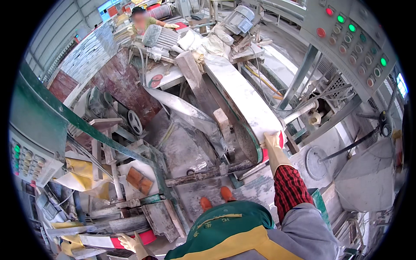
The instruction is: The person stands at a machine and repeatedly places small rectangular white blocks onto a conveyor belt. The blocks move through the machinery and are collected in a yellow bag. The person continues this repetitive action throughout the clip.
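Observation:
Both of my hands wear pale cream rubber gloves. On my right, a long white strip-like surface [242,97] with a green-edged side runs away from me. My right hand [273,144] lies at its near end, fingers pointing forward over the white top beside a red end piece [265,154]. At the lower left my left hand [130,244] touches the red end [147,237] of another narrow strip with a white part [96,241]. Its fingers are stretched out with the thumb raised. Neither hand visibly lifts anything.
Control panels with lit buttons stand at upper right [346,41] and left [32,162]. Motors [237,21], a bent pale sheet [184,108] and a handwheel [134,122] crowd the middle. A gloved co-worker [145,21] is at the back. A round-based fan stand [316,162] is on the right.

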{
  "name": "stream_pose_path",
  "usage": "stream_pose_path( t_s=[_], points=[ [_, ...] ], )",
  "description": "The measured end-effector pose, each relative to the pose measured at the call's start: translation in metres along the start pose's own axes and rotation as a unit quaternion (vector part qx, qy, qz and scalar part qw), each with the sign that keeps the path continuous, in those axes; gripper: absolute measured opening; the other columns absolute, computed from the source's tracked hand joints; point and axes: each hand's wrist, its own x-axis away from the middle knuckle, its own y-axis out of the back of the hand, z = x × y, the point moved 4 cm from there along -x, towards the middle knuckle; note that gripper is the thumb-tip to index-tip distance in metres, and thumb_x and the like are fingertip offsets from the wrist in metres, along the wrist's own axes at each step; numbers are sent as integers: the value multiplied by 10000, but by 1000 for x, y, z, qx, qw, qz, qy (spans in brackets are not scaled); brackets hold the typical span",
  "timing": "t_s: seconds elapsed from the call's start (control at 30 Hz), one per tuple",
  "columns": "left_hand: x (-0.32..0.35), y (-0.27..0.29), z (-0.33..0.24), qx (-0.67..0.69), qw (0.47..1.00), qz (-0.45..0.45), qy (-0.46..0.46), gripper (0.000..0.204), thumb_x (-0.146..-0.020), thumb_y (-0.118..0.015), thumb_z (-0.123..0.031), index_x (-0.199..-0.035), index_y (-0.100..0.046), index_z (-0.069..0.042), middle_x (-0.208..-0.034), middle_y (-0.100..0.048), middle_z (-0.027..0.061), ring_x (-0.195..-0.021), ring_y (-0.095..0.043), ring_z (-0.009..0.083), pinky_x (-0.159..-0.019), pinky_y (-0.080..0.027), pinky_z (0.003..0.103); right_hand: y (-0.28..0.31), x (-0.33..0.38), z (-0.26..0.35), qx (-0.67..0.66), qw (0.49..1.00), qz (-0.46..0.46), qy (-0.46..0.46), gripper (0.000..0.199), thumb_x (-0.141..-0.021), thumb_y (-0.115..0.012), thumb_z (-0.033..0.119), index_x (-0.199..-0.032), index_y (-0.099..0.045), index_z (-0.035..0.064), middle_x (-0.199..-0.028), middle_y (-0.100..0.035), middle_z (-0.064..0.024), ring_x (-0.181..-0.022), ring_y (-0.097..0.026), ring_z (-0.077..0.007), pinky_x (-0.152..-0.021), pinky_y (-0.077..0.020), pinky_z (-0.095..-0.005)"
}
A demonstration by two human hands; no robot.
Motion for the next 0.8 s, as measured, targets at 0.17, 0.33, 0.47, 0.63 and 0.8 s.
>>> stream_pose_path(
  t_s=[0.17,0.33,0.47,0.63,0.8],
  points=[
    [0,2,2,15,1000,9,0,793,-766,-677,-410,-1398,-270,-157,-1475,-201,163,-1332,-237,354,-1074,-276,438,-6,5,-15,-151,988,15,21,825,-869,-551,128,-1437,48,126,-649,-615,-178,-447,-579,-251,-401,-485,-344],
    [-23,-3,27,78,981,-176,-13,721,-808,-640,-407,-1387,-321,-118,-1443,-273,207,-1312,-299,362,-1070,-304,421,-3,12,-82,-364,931,10,28,712,-891,-518,38,-1423,-91,244,-733,-622,-195,-483,-559,-236,-417,-450,-317],
    [-57,20,35,87,982,-166,39,747,-830,-578,-504,-1413,-295,-131,-1435,-286,216,-1305,-311,367,-1075,-295,416,46,-9,-193,-27,993,-57,99,631,-805,-577,95,-1376,-313,135,-740,-590,-142,-519,-554,-207,-439,-453,-329],
    [-109,30,75,89,985,-66,128,864,-769,-568,-631,-1435,-253,-179,-1448,-265,180,-1282,-301,419,-1040,-324,468,65,51,-270,130,969,132,-165,610,-838,-581,138,-1391,-323,113,-798,-639,-212,-633,-641,-292,-517,-528,-403],
    [-125,5,83,99,974,-64,195,824,-753,-572,-646,-1397,-315,-201,-1339,-382,185,-1201,-403,383,-982,-372,459,48,76,-232,239,914,310,-104,608,-829,-593,125,-1384,-348,83,-758,-642,-188,-570,-619,-243,-500,-510,-354]
  ],
)
